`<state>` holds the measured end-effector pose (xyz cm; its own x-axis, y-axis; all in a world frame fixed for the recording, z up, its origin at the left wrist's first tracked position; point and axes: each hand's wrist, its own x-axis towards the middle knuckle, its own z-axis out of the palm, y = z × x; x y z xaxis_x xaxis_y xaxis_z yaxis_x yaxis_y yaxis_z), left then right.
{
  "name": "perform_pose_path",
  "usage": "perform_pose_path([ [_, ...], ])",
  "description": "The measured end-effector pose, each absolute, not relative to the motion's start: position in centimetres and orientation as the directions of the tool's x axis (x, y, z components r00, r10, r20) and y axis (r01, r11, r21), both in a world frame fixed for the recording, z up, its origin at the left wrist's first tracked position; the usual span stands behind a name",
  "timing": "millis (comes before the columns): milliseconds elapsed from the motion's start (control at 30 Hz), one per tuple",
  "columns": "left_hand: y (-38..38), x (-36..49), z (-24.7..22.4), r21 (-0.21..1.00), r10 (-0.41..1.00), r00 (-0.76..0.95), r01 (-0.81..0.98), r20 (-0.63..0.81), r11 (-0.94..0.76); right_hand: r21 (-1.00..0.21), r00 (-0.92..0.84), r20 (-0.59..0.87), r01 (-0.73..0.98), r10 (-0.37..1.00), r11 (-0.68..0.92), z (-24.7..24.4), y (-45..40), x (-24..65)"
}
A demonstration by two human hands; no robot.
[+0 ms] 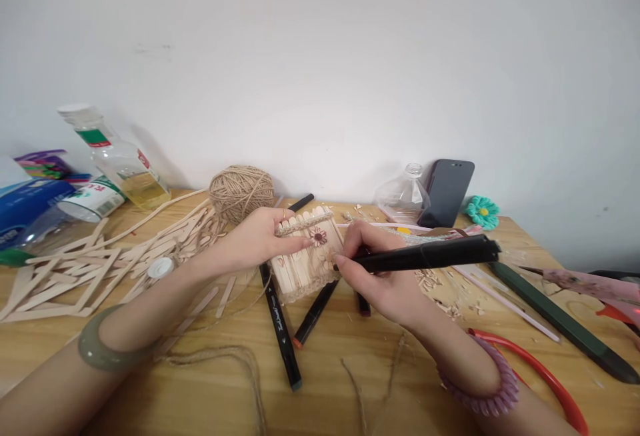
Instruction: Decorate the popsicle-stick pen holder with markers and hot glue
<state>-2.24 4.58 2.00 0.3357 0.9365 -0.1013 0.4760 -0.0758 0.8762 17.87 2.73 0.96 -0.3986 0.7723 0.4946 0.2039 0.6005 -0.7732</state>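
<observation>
My left hand [265,239] grips a small craft piece made of popsicle sticks [295,268], its thumb on the front and its fingers at the upper left side. Twine runs along the top and bottom edges of the piece, and a brown flower is on its face. My right hand [377,269] holds a black marker [425,254], with the tip at the right part of the stick piece; whether it touches is hidden by the fingers. Beneath lie more black markers, one with a teal end [283,336] and one with an orange end [315,316].
A twine ball [241,193], loose popsicle sticks [75,276] and a glass bottle [120,163] are on the left. At the back right stand a clear bottle [407,193] and a phone [450,189]. Red-handled scissors [540,369] and a dark green bar [560,319] lie at right.
</observation>
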Motion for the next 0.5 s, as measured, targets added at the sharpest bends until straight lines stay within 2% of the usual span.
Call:
perform_pose_path([
  [500, 4.62, -2.24, 1.87, 0.865, 0.936, 0.333, 0.496, -0.113, -0.072, -0.772, -0.387, 0.502, 0.203, 0.773, 0.602, 0.92, 2.68, 17.74],
])
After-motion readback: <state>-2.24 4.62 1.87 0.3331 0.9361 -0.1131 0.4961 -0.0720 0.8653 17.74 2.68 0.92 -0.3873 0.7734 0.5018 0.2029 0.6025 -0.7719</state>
